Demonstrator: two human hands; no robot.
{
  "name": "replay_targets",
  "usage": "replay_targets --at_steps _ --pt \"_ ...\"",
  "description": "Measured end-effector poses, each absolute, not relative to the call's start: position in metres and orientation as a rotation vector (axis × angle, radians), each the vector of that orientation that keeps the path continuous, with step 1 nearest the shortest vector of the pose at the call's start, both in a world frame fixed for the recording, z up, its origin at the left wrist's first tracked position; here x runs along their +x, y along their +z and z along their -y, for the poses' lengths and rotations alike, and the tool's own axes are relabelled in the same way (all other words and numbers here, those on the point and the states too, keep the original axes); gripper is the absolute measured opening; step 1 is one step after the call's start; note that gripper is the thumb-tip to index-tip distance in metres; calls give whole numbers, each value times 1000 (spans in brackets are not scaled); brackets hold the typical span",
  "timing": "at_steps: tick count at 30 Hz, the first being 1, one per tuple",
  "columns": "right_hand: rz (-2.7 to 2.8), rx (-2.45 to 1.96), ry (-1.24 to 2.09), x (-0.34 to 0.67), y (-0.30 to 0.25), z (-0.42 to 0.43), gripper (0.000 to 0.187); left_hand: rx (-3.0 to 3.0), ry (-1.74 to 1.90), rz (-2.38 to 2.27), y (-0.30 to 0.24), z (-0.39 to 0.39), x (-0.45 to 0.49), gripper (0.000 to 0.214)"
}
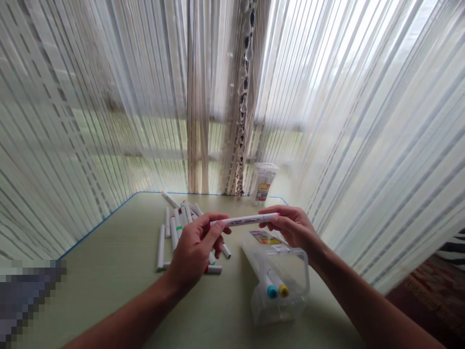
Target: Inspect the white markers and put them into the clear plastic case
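Note:
Both hands hold one white marker [247, 220] level above the table. My left hand [196, 249] pinches its left end and my right hand [294, 228] pinches its right end, which has a pink tip. Below my right hand a clear plastic case [290, 300] lies on its side with a blue-capped marker [271, 290] and a yellow-capped marker [281, 288] inside. Several loose white markers [174, 230] lie scattered behind my left hand.
The pale green table [119, 271] has a blue edge and stands against striped sheer curtains [90, 121]. A second clear case [263, 182] stands upright at the back by the curtain. A blurred dark patch [25, 295] covers the lower left.

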State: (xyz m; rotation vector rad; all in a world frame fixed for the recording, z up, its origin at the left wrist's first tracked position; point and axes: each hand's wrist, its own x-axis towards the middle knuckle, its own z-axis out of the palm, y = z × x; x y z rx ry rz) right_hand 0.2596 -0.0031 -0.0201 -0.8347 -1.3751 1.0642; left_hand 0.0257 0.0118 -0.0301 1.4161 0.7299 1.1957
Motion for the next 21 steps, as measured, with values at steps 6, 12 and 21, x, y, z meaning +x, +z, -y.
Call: replay_targets --at_steps 6,12,21 --pt "1341 -903 1047 256 -22 4 22 1358 1257 -679 -30 -10 24 25" --pt "1284 -938 1049 253 -22 6 24 1376 1254 -658 -31 -10 24 25" --pt "1260 -967 1031 250 -19 10 21 1411 1207 -712 -35 -7 26 25"
